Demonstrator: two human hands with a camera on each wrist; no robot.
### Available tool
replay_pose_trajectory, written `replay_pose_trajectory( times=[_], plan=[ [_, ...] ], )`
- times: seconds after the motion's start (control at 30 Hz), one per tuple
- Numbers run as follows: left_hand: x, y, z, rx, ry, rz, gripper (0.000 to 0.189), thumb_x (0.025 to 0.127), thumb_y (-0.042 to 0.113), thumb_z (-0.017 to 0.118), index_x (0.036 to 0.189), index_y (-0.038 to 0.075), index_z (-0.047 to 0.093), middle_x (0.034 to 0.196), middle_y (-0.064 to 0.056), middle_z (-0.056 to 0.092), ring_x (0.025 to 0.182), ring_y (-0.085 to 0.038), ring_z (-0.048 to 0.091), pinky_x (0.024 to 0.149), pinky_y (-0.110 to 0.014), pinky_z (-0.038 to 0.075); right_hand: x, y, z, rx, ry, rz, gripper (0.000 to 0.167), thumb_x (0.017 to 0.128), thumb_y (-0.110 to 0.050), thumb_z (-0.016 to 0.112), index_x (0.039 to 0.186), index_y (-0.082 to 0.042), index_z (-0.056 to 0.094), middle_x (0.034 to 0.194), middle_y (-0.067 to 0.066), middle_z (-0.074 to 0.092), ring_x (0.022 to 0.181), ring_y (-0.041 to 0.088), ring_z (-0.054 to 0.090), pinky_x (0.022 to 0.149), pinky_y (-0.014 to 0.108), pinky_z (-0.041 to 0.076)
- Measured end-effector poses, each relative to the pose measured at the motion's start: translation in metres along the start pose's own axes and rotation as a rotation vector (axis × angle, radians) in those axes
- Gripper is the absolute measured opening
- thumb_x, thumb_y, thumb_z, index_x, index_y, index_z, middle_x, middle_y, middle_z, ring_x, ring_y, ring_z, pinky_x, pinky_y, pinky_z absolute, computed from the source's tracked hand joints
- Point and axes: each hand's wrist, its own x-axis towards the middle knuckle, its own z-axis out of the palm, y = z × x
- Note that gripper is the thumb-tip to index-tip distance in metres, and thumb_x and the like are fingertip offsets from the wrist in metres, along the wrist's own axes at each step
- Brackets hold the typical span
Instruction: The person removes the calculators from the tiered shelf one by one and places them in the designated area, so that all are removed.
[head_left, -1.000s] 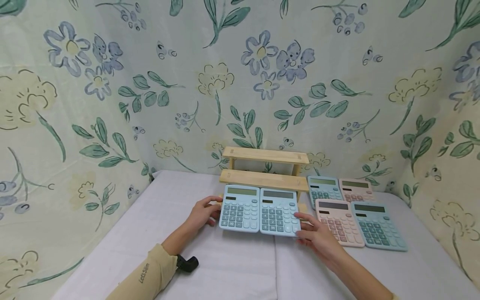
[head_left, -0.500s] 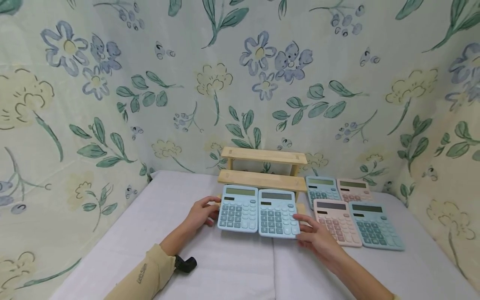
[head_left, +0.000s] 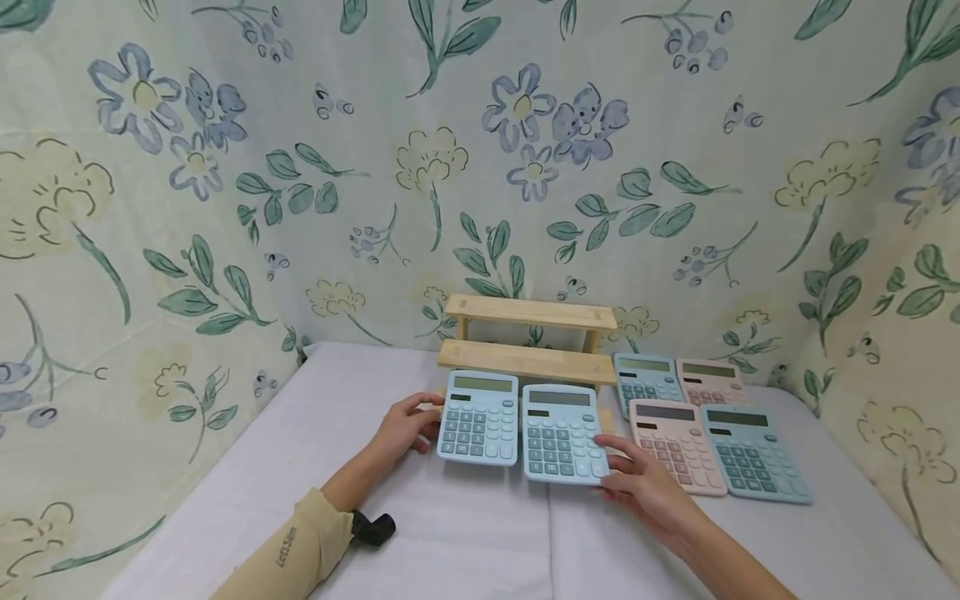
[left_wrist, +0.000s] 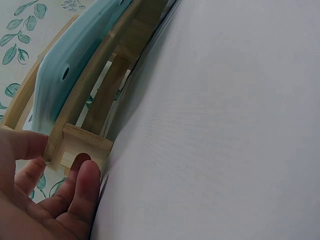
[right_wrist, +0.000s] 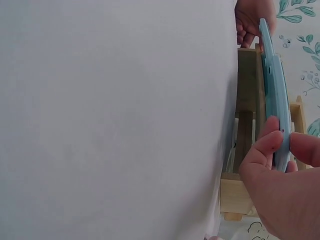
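Two light blue calculators lean on the three-step wooden rack [head_left: 528, 360]. My left hand [head_left: 405, 427] is at the rack's left end, beside the left blue calculator [head_left: 478, 417]. In the left wrist view, thumb and curled fingers [left_wrist: 86, 182] grip the end of the rack's lowest step. My right hand [head_left: 641, 483] pinches the lower right side of the right blue calculator [head_left: 564, 433], thumb on one face and fingers on the other, as the right wrist view shows. This calculator sits slightly lower than its neighbour, tilted back, with a narrow gap between them.
Right of the rack lie a pink calculator [head_left: 675, 446] and a teal-blue calculator [head_left: 756, 454] in front. Behind them are another blue calculator [head_left: 647, 383] and another pink calculator [head_left: 711, 382]. A white cloth [head_left: 465, 533] covers the table; a floral curtain [head_left: 465, 167] hangs behind.
My right hand has drawn the right blue calculator a little rightward and toward me, opening a gap between the two. The left hand and left calculator have stayed in place.
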Motion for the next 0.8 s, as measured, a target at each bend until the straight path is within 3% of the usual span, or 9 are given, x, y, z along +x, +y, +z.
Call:
replay_pose_trajectory(
  times=[0.8],
  plan=[
    [0.0,0.001,-0.001,-0.018,-0.011,-0.002,0.03,0.094,0.019,0.063,0.124,0.016,0.067,0.09,-0.007,0.073,0.071,-0.019,0.066,0.055,-0.03,0.052,-0.032,0.003,-0.036,-0.013,0.042,0.047,0.068,0.09,0.006,0.059,0.153,-0.013,0.039,0.142,0.021,0.046,0.103,0.027,0.063,0.091,0.042,0.055]
  ],
)
